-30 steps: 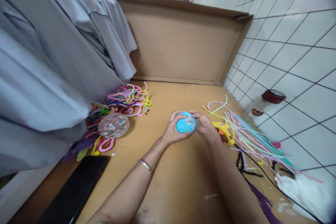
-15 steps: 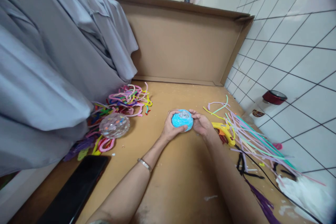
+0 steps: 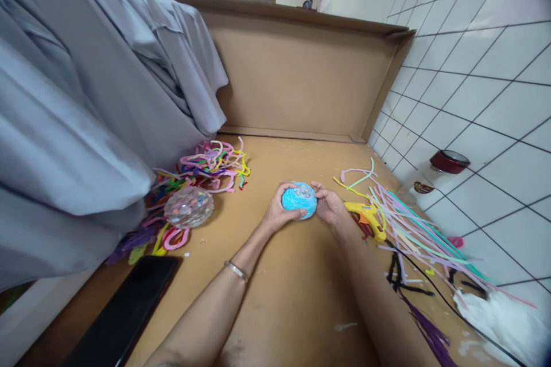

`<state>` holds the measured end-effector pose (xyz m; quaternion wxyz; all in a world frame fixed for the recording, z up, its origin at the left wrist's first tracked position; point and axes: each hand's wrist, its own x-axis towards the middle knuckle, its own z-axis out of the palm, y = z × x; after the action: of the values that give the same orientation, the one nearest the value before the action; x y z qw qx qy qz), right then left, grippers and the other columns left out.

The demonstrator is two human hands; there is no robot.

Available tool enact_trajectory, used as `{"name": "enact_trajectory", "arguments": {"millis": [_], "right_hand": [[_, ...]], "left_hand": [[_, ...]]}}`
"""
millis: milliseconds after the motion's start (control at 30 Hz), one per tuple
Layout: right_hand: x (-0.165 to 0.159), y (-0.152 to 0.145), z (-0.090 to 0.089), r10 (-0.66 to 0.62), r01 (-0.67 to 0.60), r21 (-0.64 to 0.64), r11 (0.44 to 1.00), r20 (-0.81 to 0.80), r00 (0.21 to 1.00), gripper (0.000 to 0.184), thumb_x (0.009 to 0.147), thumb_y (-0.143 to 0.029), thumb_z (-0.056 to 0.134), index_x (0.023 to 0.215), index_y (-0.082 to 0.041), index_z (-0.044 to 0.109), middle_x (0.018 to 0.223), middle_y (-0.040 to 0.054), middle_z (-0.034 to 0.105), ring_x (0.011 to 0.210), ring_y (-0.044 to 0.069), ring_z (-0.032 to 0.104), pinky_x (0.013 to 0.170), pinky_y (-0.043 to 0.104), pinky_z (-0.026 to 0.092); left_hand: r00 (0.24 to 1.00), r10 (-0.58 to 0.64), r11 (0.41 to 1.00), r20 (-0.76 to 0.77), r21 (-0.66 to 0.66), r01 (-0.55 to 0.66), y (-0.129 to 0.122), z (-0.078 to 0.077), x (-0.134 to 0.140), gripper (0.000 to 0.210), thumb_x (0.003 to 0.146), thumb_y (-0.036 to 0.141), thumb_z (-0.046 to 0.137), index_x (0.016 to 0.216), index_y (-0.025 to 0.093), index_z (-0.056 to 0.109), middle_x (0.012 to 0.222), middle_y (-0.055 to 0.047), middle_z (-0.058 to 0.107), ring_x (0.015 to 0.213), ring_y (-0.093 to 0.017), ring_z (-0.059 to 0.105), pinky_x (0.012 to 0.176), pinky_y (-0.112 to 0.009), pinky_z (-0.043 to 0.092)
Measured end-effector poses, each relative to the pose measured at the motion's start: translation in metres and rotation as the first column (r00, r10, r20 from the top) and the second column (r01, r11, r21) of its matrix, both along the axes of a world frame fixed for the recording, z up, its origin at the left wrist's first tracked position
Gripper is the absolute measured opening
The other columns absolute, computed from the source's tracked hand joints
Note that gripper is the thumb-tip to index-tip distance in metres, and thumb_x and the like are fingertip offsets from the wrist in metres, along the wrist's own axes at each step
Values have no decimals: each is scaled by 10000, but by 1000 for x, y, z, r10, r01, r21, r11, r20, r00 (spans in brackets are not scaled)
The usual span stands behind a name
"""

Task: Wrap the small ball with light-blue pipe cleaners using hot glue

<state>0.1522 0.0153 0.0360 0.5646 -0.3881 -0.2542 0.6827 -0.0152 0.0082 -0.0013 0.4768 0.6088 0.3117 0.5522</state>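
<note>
A round ball wrapped in light blue fuzzy strands [image 3: 299, 200] is in my left hand [image 3: 278, 206], whose fingers and thumb curl around its left side. Its top shows an unwrapped, clear, speckled patch. At the ball's right edge is my right hand [image 3: 329, 205], thumb and fingers drawn together in a pinch. Whatever lies between those fingertips is too small to make out. Just right of that hand, a yellow glue gun [image 3: 365, 219] lies on its side.
A clear speckled ball [image 3: 189, 207] sits left beside a heap of colourful pipe cleaners [image 3: 210, 163]. A black phone [image 3: 124, 309] lies near the front left. Straight pipe cleaners [image 3: 413, 229], a red-lidded jar [image 3: 443, 169] and white tissue [image 3: 499, 321] are at right, with the black cord [image 3: 447, 295].
The blue ball has tilted or turned slightly in my left hand. My right fingertips have shifted a little at its edge. The surrounding things stay put.
</note>
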Motion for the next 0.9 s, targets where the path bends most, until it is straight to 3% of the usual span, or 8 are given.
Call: {"name": "enact_trajectory", "arguments": {"millis": [300, 533, 900], "right_hand": [[-3, -3, -1, -2, 2, 21, 1000, -27, 1000, 375, 453, -6, 544, 755, -226, 576, 712, -21, 644, 733, 177, 590, 718, 315, 476], [-2, -1, -2, 7, -7, 28, 1000, -18, 1000, 267, 512, -71, 563, 728, -222, 606, 707, -29, 635, 712, 167, 582, 747, 331, 475], [-7, -3, -1, -11, 11, 32, 999, -9, 1000, 234, 561, -50, 588, 716, -223, 616, 695, -48, 634, 724, 151, 587, 774, 314, 469]], "left_hand": [[994, -80, 993, 79, -81, 86, 1, 2, -6, 732, 457, 341, 910, 1090, 217, 563, 1350, -113, 557, 1299, -326, 509, 1115, -465, 367], [991, -74, 995, 108, -55, 81, 3, 2, -7, 688, 467, 334, 909, 1059, 213, 579, 1299, -99, 587, 1294, -316, 515, 1116, -462, 371], [980, -110, 981, 164, -143, 134, 9, 1, -12, 738, 444, 350, 912, 1075, 226, 549, 1322, -84, 570, 1284, -308, 518, 1103, -452, 391]]}}
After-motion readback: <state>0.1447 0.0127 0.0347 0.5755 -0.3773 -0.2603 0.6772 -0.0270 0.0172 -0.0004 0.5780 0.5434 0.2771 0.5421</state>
